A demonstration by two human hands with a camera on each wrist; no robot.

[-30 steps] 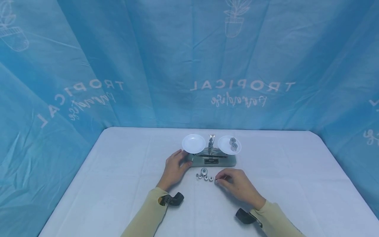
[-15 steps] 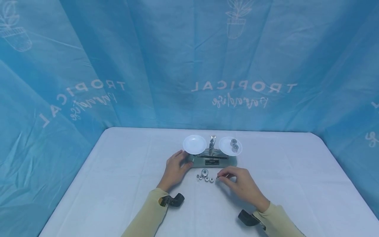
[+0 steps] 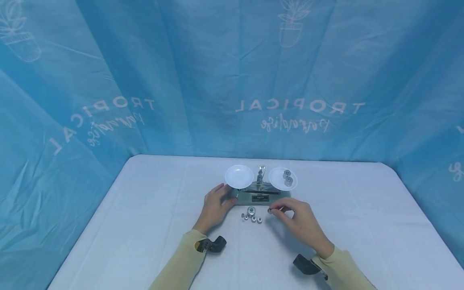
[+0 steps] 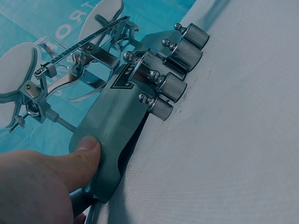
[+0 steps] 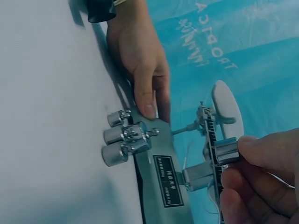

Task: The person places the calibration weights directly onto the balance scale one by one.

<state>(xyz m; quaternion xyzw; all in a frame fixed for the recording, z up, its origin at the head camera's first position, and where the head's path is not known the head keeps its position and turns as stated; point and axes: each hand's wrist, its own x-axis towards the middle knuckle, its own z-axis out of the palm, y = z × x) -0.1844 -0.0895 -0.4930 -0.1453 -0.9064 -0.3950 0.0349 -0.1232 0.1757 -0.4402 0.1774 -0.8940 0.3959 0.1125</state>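
A green balance scale [image 3: 244, 198] stands on the white table, with an unloaded left pan [image 3: 239, 176] and a right pan [image 3: 274, 180] bearing two metal weights [image 3: 288, 181]. The left hand [image 3: 214, 208] grips the scale's left end, its thumb on the base [image 4: 112, 126] in the left wrist view. My right hand [image 3: 302, 223] pinches a small metal weight [image 5: 227, 151] between thumb and fingers, raised in front of the base's right part. Several weights [image 3: 251, 211] stand in a cluster before the scale.
White cloth [image 3: 145, 225] covers the table. A blue printed curtain [image 3: 203, 80] hangs behind it and at both sides. Dark wrist-worn devices [image 3: 305, 265] sit at both sleeves.
My right hand has lifted the pinched weight off the table and moved it slightly right and toward the scale. The left hand keeps its grip on the base.
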